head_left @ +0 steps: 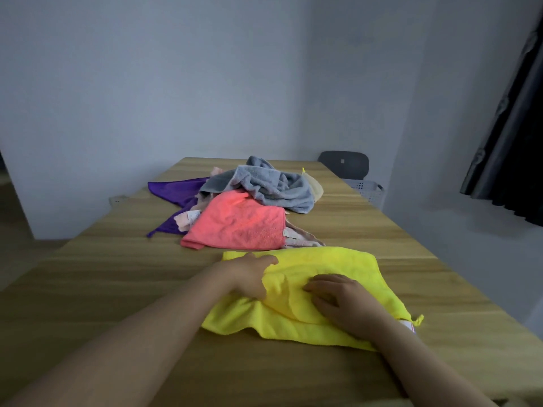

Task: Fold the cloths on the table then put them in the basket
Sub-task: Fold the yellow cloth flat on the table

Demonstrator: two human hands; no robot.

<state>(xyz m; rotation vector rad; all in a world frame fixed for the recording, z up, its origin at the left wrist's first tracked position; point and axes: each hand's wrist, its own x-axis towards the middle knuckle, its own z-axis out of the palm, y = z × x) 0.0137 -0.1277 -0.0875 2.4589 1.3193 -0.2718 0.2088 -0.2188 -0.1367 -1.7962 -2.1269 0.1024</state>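
**Yellow cloth lay half-folded on desk**

On my remote feed, the wooden desk (pixel 117 289) carried a loose heap of grey cloth (pixel 276 186), coral cloth (pixel 238 224) and purple cloth (pixel 173 189) at its middle. Nearer, the yellow cloth (pixel 338 259) lay partly doubled over. The pale basket (pixel 367 190) stood beyond the desk's far right edge, beside a dark chair (pixel 343 164). The left hand (pixel 249 274) gripped the yellow cloth's folded edge, fingers tucked beneath; the right hand (pixel 340 301) pressed flat on top, fingers spread.
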